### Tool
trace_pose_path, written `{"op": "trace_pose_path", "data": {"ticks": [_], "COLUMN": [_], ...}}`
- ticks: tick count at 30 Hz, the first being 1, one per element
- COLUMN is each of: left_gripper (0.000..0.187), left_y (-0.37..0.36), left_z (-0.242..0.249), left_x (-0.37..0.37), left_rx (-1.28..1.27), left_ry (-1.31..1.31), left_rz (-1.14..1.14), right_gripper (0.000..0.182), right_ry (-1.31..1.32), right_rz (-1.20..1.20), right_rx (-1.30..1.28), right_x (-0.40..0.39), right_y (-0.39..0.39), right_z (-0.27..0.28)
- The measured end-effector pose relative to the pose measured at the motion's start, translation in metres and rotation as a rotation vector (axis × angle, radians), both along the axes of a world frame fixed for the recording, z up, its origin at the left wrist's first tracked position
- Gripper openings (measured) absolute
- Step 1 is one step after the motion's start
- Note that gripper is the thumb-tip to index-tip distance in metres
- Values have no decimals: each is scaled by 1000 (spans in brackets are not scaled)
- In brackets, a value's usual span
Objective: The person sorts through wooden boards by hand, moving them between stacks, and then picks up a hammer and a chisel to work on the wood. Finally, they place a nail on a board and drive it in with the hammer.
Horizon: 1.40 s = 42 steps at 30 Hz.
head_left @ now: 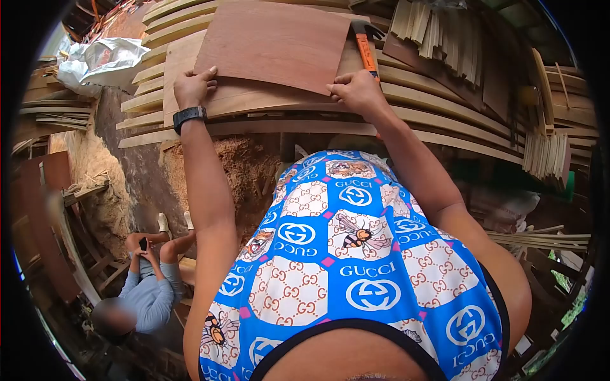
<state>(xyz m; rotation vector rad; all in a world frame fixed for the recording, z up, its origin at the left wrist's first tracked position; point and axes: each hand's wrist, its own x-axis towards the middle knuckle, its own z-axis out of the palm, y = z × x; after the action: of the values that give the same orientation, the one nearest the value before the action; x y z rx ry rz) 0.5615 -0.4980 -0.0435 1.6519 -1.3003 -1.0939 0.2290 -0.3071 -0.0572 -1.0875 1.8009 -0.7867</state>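
A thin reddish-brown plywood sheet (273, 46) lies over a paler wooden board (254, 98) on a stack of planks. My left hand (194, 87), with a dark watch on the wrist, pinches the sheet's near left corner. At its near right corner, my right hand (357, 92) grips the edge between thumb and curled fingers. Just beyond the right hand lies a hammer (366, 54) with an orange handle and a dark head, close to the sheet's right edge.
Thin wooden strips (438, 38) are piled at the back right, and another strip bundle (546, 155) stands lower right. A white plastic sack (101, 60) sits at the back left. Sawdust (222, 171) covers the floor below. Another person (149, 286) sits at lower left holding a phone.
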Motion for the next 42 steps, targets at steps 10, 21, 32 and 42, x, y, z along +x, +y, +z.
{"op": "trace_pose_path", "data": {"ticks": [10,21,32,42], "left_gripper": [44,71,72,57], "left_y": [53,51,51,58], "left_z": [3,-10,-16,6], "left_x": [24,36,59,71], "left_rx": [-101,-182,-264,-431], "left_ry": [-166,-196,-615,-869], "left_rz": [249,165,104,-118], "right_gripper": [27,25,22,23], "right_ry": [15,40,124,491], "right_rz": [193,-82,-73,-27], "right_rx": [-202,-471,-413,-475], "right_x": [-6,11,21,34], "right_y": [-63,-50,-36,-24], "right_z": [-28,-42,-30,-31]}}
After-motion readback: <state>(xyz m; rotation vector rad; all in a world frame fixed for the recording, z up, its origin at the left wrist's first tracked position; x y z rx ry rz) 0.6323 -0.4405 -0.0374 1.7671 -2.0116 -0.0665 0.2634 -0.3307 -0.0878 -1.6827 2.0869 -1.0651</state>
